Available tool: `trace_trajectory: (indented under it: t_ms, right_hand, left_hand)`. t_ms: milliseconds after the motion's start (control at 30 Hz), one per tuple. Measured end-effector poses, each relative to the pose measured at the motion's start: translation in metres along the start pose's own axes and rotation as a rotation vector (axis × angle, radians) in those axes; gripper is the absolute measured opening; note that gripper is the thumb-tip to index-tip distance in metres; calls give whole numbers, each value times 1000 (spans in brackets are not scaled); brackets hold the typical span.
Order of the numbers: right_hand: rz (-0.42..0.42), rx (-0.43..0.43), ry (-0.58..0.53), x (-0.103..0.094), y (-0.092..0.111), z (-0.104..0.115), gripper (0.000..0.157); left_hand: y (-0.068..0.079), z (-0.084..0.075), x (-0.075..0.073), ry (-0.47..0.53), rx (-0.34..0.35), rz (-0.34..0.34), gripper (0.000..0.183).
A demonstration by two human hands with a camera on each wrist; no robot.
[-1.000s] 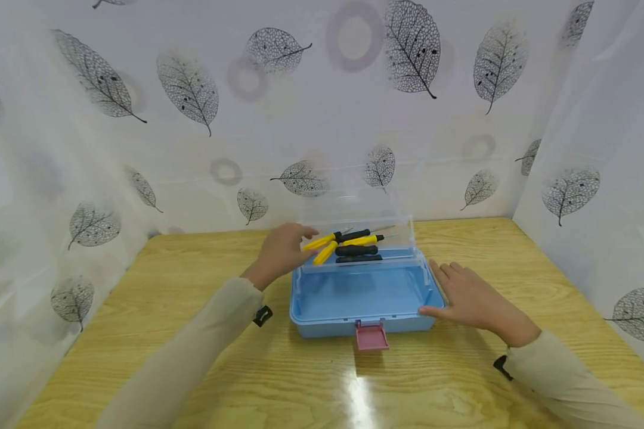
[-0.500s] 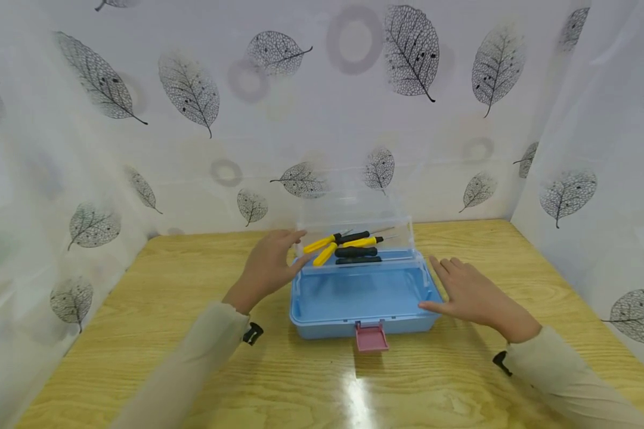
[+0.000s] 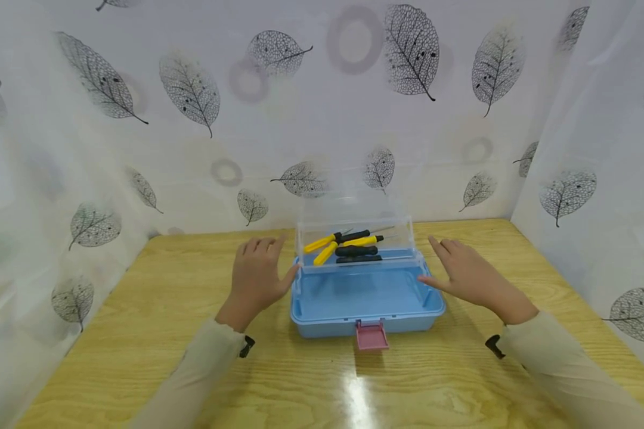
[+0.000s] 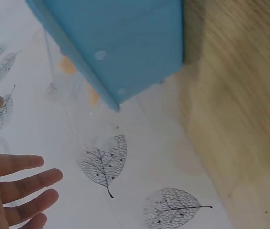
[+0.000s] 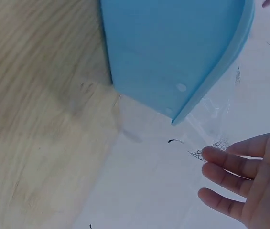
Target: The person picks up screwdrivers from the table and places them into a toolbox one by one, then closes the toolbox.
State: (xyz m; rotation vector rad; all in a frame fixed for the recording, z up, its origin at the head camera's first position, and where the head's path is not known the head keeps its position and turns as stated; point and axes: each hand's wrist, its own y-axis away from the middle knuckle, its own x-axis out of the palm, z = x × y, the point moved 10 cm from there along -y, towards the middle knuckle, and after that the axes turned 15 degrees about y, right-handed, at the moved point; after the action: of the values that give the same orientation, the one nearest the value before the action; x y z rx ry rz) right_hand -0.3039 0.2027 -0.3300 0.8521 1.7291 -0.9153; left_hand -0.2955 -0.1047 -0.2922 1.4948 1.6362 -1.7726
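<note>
A light blue toolbox (image 3: 367,327) stands on the table, its pink latch (image 3: 372,337) hanging down in front. Its see-through lid and a clear tray (image 3: 402,223) are raised at the back. Lying in that tray are several screwdrivers (image 3: 357,251) with yellow or black handles. My left hand (image 3: 257,277) is beside the box's left end, fingers spread, thumb close to the rim. On the other side my right hand (image 3: 469,274) has straight fingers, with the thumb over the right rim. Both wrist views show the hands apart from the blue side walls (image 4: 125,43), holding nothing.
The wooden table (image 3: 193,268) runs up to a white curtain (image 3: 322,119) with leaf prints behind it. More of that curtain hangs along the left and right sides.
My left hand has drawn back from the tray of screwdrivers to the left of the box. The right hand has risen slightly from the right rim. Box and tools stay put.
</note>
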Motion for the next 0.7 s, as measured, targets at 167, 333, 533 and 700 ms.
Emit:
trace_trajectory:
  t_ms: [167, 333, 533, 700]
  right_hand:
    - [-57, 70, -64, 0, -16, -13, 74]
    - [-64, 146, -195, 10, -32, -29, 62]
    - [-25, 230, -409, 35, -47, -46, 57]
    - [-5, 294, -555, 55, -56, -56, 52]
  left_hand:
    - [-2, 14, 7, -5, -52, -11, 56]
    - [-6, 39, 22, 83, -154, -8, 51]
    - [-11, 71, 51, 427, -376, 70, 46]
    - [-10, 90, 77, 743, -592, 151, 48]
